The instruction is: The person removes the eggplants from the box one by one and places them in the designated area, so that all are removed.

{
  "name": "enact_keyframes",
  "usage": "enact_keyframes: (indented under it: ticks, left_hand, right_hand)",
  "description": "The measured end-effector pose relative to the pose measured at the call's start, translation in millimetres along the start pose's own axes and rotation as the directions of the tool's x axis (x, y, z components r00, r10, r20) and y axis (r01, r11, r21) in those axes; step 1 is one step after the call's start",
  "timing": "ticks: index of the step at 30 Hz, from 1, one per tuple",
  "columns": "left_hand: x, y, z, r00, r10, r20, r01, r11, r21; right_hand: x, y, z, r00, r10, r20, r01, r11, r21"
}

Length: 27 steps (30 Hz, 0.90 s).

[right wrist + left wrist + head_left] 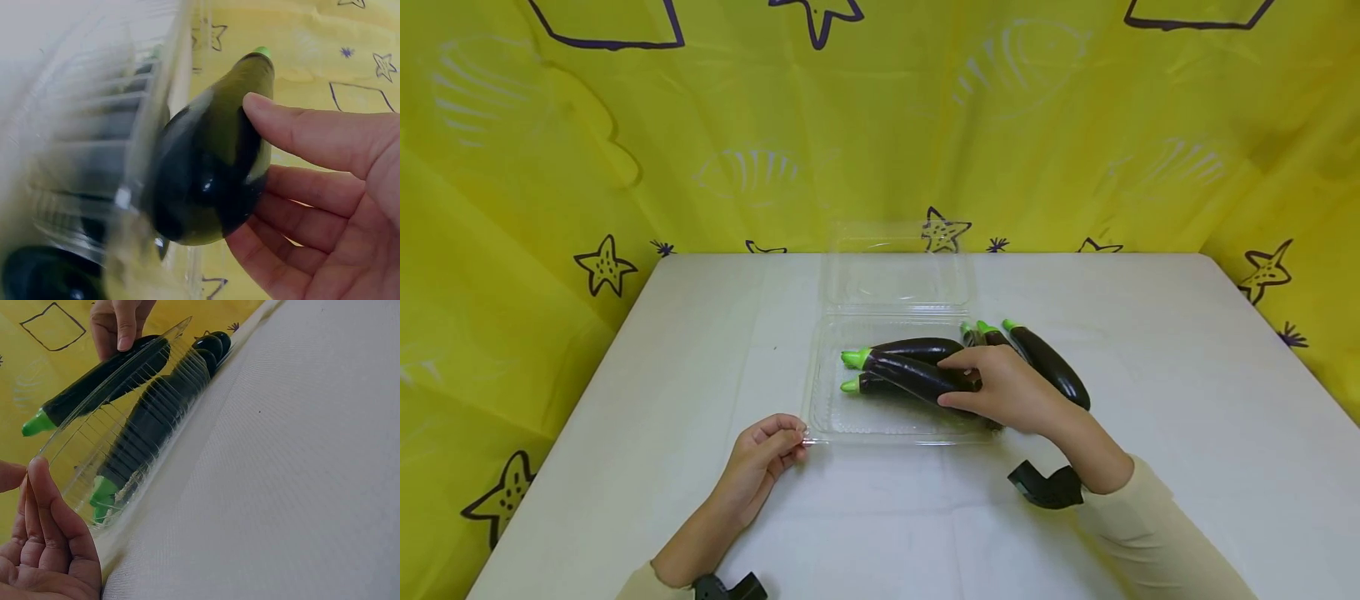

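A clear plastic clamshell box lies unfolded, its lid tipped back behind it. My left hand pinches the box's front left corner between thumb and fingers. In my right hand is a dark eggplant, gripped near its thick end, green stem pointing left. The left wrist view shows this eggplant raised above the box's rim. Beneath it, two more eggplants lie in the box, one behind and one in front, partly covered by the held one.
Just right of the box, on the white table, lie an eggplant and another partly hidden by my right hand. A yellow patterned cloth hangs around the table's back and sides.
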State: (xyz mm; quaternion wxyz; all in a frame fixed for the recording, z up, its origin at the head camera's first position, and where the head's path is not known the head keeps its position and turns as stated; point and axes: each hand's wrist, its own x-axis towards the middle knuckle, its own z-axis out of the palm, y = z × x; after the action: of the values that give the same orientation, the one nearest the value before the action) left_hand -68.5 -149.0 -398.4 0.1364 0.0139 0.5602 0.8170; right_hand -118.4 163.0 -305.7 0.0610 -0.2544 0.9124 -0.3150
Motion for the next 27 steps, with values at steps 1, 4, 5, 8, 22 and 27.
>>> enact_keyframes:
  ticks: [1, 4, 5, 8, 22, 27]
  left_hand:
    - [0.0, -0.1, 0.0, 1.000, 0.001, 0.000, -0.001, 1.000, 0.000]
    - [0.0, -0.2, 0.0, 1.000, 0.001, -0.003, -0.001, 1.000, -0.002]
    - [0.0, -0.2, 0.0, 1.000, 0.000, -0.003, 0.000, 1.000, -0.002]
    - [0.1, -0.3, 0.0, 1.000, -0.001, -0.007, 0.001, 1.000, -0.002]
    - [-0.7, 0.8, -0.2, 1.000, -0.012, -0.016, 0.013, 1.000, 0.004]
    - [-1.2, 0.7, -0.3, 1.000, -0.014, -0.011, 0.014, 1.000, -0.002]
  right_hand:
    - [-1.1, 0, -2, 1.000, 0.007, -0.017, -0.007, 1.000, 0.001]
    - [-5.2, 1, -9, 0.997, 0.029, -0.067, -0.029, 1.000, 0.007]
    - [-6.6, 2, -11, 0.996, 0.037, -0.080, -0.036, 0.999, 0.015]
    - [-10.3, 6, -15, 0.993, 0.073, -0.096, -0.066, 0.995, 0.073]
    - [-25.1, 19, -35, 0.964, 0.213, -0.157, -0.194, 0.973, 0.129]
    - [-32.2, 27, -43, 0.950, 0.260, -0.173, -0.237, 0.961, 0.142]
